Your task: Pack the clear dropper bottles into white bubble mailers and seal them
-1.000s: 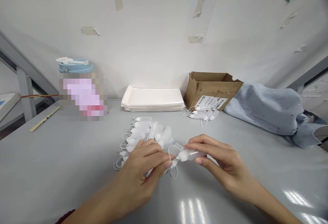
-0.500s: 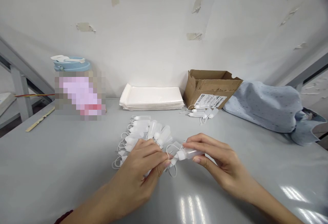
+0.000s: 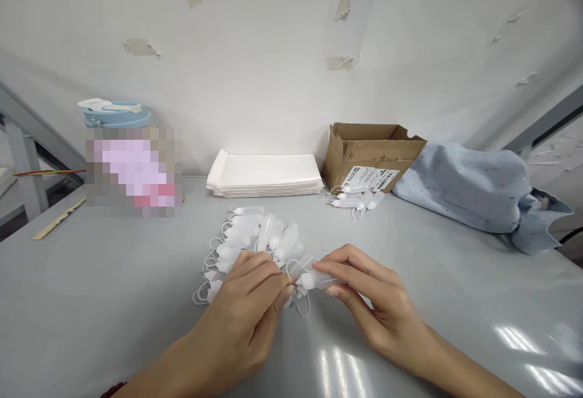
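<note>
My right hand (image 3: 376, 298) grips the clear body of a small plastic squeeze bottle (image 3: 315, 280) between thumb and fingers. The bottle lies nearly level, its white nozzle end facing left. At that end my left hand (image 3: 255, 301) is closed, thumb and forefinger pinched at the nozzle tip and its thin white cap strap (image 3: 296, 262). What exactly sits between those fingertips is hidden. More such bottles (image 3: 246, 225), several with looped straps, lie in a pile behind and left of my left hand, which covers part of them.
At the back right, a few similar bottles (image 3: 350, 202) lie before an open cardboard box (image 3: 373, 152). A stack of white packets (image 3: 268, 173) stands against the wall. Blue cloth (image 3: 464, 185) lies at right. At left are a blue-lidded container (image 3: 117, 118) and a thin strip (image 3: 59, 219).
Both hands and the bottle sit slightly further left in view, as does the whole scene with the camera's small shift. The grip on the bottle looks much the same.
</note>
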`<state>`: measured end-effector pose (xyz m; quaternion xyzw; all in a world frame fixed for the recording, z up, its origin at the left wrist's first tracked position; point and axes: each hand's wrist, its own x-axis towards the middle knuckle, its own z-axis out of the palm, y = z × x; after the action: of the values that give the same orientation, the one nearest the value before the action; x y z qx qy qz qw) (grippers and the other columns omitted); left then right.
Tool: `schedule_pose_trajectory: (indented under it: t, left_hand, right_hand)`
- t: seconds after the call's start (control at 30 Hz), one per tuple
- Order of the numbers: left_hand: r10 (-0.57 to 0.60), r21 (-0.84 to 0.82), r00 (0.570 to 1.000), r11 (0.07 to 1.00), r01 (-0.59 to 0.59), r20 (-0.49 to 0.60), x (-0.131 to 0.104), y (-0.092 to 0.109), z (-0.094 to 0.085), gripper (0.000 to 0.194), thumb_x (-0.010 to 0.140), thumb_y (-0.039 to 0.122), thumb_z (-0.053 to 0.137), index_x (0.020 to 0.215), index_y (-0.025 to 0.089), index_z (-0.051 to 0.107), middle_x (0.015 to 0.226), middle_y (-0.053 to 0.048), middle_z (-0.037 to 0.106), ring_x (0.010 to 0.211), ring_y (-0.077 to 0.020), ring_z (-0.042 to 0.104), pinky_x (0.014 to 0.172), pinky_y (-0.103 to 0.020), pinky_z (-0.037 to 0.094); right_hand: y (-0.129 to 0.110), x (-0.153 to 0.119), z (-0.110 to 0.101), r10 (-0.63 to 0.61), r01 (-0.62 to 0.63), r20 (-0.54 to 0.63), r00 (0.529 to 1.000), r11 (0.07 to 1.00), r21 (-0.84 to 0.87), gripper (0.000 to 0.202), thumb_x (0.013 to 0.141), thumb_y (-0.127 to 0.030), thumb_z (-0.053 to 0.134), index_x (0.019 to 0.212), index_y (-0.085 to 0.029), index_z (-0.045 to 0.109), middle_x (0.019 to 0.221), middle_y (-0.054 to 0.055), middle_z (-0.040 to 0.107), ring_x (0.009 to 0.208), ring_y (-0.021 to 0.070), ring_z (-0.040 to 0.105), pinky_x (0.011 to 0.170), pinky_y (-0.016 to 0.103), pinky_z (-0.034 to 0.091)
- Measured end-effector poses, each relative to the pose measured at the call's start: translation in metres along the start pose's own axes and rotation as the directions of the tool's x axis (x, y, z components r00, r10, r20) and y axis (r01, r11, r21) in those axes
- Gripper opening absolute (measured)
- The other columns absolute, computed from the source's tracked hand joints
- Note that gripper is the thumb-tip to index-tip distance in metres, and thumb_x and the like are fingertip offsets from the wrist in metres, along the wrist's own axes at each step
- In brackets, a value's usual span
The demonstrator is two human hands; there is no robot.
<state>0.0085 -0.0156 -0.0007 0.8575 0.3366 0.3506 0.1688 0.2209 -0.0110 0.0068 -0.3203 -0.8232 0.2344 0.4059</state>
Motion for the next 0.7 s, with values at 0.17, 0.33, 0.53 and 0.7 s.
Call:
schedule_pose_trajectory:
  t: [0.17,0.33,0.53,0.7]
  left_hand:
    - [-0.005,0.025,0.999,1.0,0.006,-0.031,0.0033,-0.0031,-0.0047,0.015,0.088,0.007,0.053,0.098,0.017,0.057,0.077,0.0,0.06,0.072,-0.0147,0.05,0.072,-0.033,0.036]
    - [0.026,0.059,0.996,0.998,-0.021,-0.089,0.0045,-0.004,-0.01,0.021,0.086,0.006,0.056,0.101,0.02,0.055,0.076,0.001,0.061,0.071,-0.0146,0.05,0.072,-0.033,0.036]
    - [0.081,0.053,0.992,0.996,-0.077,-0.098,-0.0009,-0.004,-0.0031,0.021,0.086,0.0,0.05,0.094,0.018,0.055,0.075,-0.001,0.059,0.071,-0.0144,0.049,0.07,-0.033,0.037]
    - [0.115,0.039,0.989,0.993,-0.112,-0.095,-0.0026,-0.0028,-0.0029,0.022,0.085,-0.002,0.049,0.094,0.017,0.055,0.075,-0.002,0.059,0.071,-0.015,0.048,0.07,-0.033,0.038]
  right_hand:
    - [0.0021,0.0012,-0.0037,0.022,-0.022,-0.034,0.999,1.0,0.003,0.032,0.089,-0.009,0.049,0.116,-0.021,0.063,0.098,0.008,0.062,0.087,0.0176,0.062,0.071,0.029,0.054]
    - [0.0048,0.0023,-0.0056,0.037,-0.035,-0.051,0.998,0.999,0.039,0.033,0.089,-0.008,0.051,0.117,-0.021,0.062,0.099,0.007,0.062,0.087,0.0164,0.061,0.073,0.029,0.052]
    - [0.0032,0.0005,-0.0003,0.027,-0.025,-0.029,0.999,0.997,0.067,0.033,0.089,-0.006,0.05,0.115,-0.02,0.063,0.098,0.008,0.065,0.086,0.0159,0.063,0.07,0.028,0.053]
    - [0.0011,-0.0004,0.0021,-0.023,0.027,-0.053,0.998,0.997,0.069,0.035,0.087,-0.002,0.047,0.115,-0.017,0.063,0.098,0.01,0.066,0.087,0.0164,0.063,0.07,0.028,0.054]
